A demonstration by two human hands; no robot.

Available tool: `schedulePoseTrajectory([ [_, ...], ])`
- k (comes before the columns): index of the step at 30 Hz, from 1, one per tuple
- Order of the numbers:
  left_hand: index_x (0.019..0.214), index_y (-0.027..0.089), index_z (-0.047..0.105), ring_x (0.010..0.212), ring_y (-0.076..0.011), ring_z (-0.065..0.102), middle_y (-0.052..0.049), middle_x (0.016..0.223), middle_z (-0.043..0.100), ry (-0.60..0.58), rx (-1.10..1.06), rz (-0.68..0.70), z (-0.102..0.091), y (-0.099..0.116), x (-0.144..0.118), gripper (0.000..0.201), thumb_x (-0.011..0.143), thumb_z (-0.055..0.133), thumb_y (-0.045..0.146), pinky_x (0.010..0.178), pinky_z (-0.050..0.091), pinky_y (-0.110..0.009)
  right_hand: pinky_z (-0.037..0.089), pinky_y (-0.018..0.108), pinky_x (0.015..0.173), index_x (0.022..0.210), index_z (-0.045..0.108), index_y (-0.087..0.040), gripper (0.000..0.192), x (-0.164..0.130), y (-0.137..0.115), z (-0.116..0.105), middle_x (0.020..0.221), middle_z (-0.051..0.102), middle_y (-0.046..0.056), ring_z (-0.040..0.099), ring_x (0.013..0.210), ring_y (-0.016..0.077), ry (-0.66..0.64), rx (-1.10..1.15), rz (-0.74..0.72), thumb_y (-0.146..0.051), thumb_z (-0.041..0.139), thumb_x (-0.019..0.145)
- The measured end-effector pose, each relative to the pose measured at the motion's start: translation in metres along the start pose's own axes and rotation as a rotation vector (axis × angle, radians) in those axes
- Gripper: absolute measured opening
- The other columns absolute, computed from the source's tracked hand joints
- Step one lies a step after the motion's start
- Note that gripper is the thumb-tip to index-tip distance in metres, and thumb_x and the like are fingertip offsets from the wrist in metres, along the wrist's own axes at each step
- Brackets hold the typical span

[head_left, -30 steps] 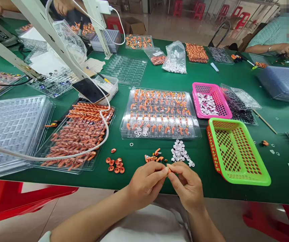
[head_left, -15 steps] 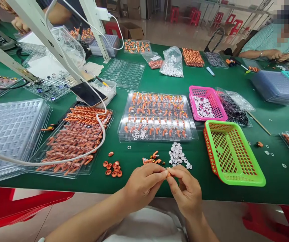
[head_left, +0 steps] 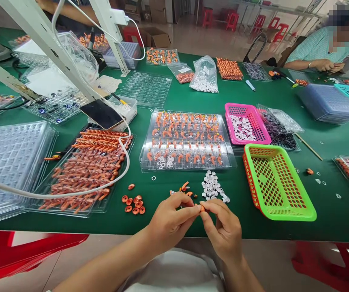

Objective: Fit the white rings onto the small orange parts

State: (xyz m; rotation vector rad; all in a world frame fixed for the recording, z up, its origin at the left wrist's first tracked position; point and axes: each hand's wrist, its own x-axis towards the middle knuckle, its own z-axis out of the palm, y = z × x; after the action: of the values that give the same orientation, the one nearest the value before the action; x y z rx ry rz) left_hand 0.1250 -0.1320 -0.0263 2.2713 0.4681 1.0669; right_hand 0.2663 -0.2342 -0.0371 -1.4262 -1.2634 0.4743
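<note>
My left hand (head_left: 172,219) and my right hand (head_left: 223,228) meet over the table's front edge, thumbs and fingertips pinched on one small orange part (head_left: 202,209). Most of that part is hidden by the fingers. Just beyond my knuckles lie several curved orange pieces (head_left: 185,187) with dark and yellow ends, partly covered by my left hand. A pile of white round caps (head_left: 211,184) spreads beyond my right hand. To the left rests a group of orange cup-shaped pieces (head_left: 135,205). Farther back, a clear tray (head_left: 144,165) holds rows of curved orange pieces and some white rings.
A green basket (head_left: 309,215) stands at the right, with a pink basket (head_left: 264,140) of white pieces behind it. Trays of orange parts (head_left: 83,178) and stacked clear trays (head_left: 10,162) fill the left. A white cable (head_left: 71,195) loops across. A co-worker (head_left: 317,50) sits at back right.
The whole view has shifted slightly, so things on the table appear a little farther left. Both hands keep their pinch on the small orange part, with only a slight shift of the fingers.
</note>
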Motion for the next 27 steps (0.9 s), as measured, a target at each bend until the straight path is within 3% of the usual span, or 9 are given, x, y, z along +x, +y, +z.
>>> schedulePoseTrajectory([
  [7,0.099,0.019,0.069,0.061,-0.0115,0.063,-0.002,0.069,0.071,0.013,-0.134,-0.016,0.005,-0.001,0.003,0.020,0.085,0.063,0.007,0.062,0.052,-0.025,0.056,0.033,0.072,0.109,0.065,-0.024,0.029,0.005,0.001,-0.003,0.092,0.069,0.005,0.066,0.084,0.0199,0.000,-0.043,-0.033,-0.006,0.057,0.087],
  [9,0.096,0.018,0.071,0.065,-0.0135,0.067,-0.004,0.072,0.074,-0.030,-0.220,-0.149,0.004,0.001,0.005,0.018,0.085,0.062,0.008,0.067,0.055,-0.027,0.056,0.034,0.072,0.110,0.064,-0.024,0.031,0.006,0.003,-0.003,0.092,0.068,0.006,0.066,0.085,0.0200,-0.002,-0.067,-0.061,-0.005,0.057,0.086],
  [13,0.097,0.017,0.074,0.081,-0.0188,0.073,-0.008,0.090,0.078,-0.157,-0.599,-0.615,0.001,0.006,0.010,0.016,0.087,0.062,0.018,0.074,0.060,-0.030,0.057,0.036,0.074,0.119,0.061,-0.024,0.041,0.008,0.009,-0.006,0.095,0.067,0.007,0.065,0.087,0.0212,-0.017,-0.141,-0.157,-0.002,0.057,0.085],
  [17,0.087,0.013,0.072,0.070,-0.0147,0.072,-0.006,0.081,0.077,-0.120,-1.000,-0.987,0.003,0.003,0.016,0.019,0.075,0.078,0.025,0.067,0.060,-0.025,0.056,0.038,0.073,0.130,0.055,-0.024,0.054,0.011,0.012,-0.009,0.099,0.067,0.009,0.064,0.088,0.0225,-0.071,-0.209,-0.284,0.001,0.059,0.083],
  [21,0.078,0.010,0.072,0.062,-0.0118,0.069,-0.003,0.072,0.074,-0.099,-1.134,-1.175,0.007,-0.005,0.017,0.025,0.062,0.087,0.024,0.062,0.058,-0.022,0.056,0.038,0.073,0.135,0.051,-0.024,0.059,0.013,0.011,-0.011,0.098,0.066,0.010,0.062,0.088,0.0222,-0.157,-0.230,-0.316,0.003,0.058,0.084],
  [27,0.074,0.009,0.073,0.063,-0.0128,0.068,-0.005,0.074,0.074,-0.079,-1.151,-1.288,0.006,-0.003,0.019,0.027,0.057,0.089,0.023,0.064,0.056,-0.024,0.055,0.035,0.071,0.132,0.054,-0.022,0.054,0.014,0.010,-0.011,0.096,0.064,0.010,0.061,0.086,0.0210,-0.164,-0.191,-0.303,0.002,0.058,0.084],
])
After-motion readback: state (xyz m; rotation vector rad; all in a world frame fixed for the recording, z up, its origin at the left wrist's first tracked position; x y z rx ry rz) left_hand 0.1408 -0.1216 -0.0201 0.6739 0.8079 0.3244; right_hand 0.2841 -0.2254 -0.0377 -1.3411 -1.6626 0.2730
